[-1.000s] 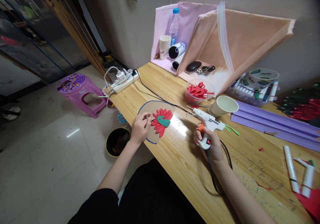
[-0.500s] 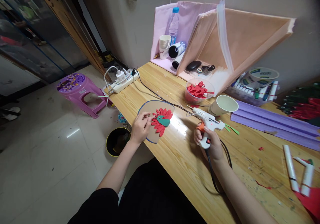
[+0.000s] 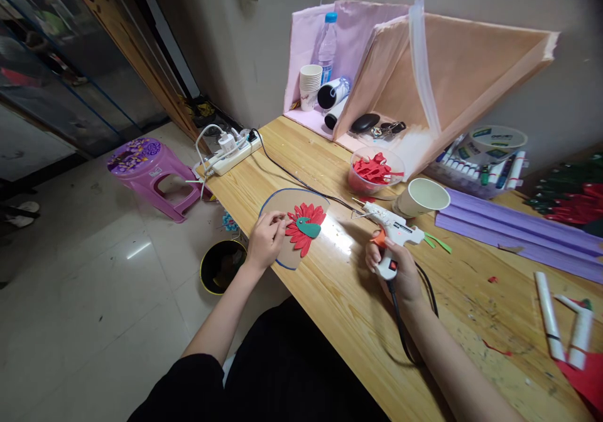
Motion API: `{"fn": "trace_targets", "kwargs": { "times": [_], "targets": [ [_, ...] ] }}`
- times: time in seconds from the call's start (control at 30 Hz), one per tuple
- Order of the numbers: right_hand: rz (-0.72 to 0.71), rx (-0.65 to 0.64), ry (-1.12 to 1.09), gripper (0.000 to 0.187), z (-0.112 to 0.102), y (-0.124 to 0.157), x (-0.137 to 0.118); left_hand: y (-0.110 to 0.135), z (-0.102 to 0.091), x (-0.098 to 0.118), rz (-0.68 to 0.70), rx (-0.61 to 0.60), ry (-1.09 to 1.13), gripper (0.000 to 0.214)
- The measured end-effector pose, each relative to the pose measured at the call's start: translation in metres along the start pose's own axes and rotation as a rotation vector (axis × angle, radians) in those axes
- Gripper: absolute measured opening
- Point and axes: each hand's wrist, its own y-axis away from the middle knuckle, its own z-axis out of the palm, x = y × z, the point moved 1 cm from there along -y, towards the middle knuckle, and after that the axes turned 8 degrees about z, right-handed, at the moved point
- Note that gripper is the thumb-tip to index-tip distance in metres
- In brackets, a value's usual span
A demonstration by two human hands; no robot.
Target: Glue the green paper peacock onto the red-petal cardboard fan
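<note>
My right hand is wrapped round the grip of a white hot glue gun with an orange trigger. Its nozzle points up and left above the wooden table. On my left, a round clear sheet with a blue rim lies at the table edge. Red petal-like strips fan out on it around a green bird-shaped piece. My left hand rests over the sheet's left side, its fingers bent and pinched together at the red strips. What lies between the fingertips is hidden.
A paper cup stands just behind the glue gun, beside a tub of red strips. The gun's black cord crosses the table towards a power strip. White markers lie at right. A bin stands below the left edge.
</note>
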Motion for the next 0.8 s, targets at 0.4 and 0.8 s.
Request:
{"fn": "trace_targets", "kwargs": {
  "times": [0.4, 0.8],
  "targets": [
    [-0.003, -0.018, -0.066, 0.018, 0.003, -0.001, 0.0, -0.009, 0.014, 0.041, -0.001, -0.087, -0.189, 0.087],
    [-0.009, 0.0, -0.033, 0.022, 0.006, 0.001, -0.002, -0.02, 0.024, 0.041, -0.08, -0.154, -0.301, 0.064]
  ]
}}
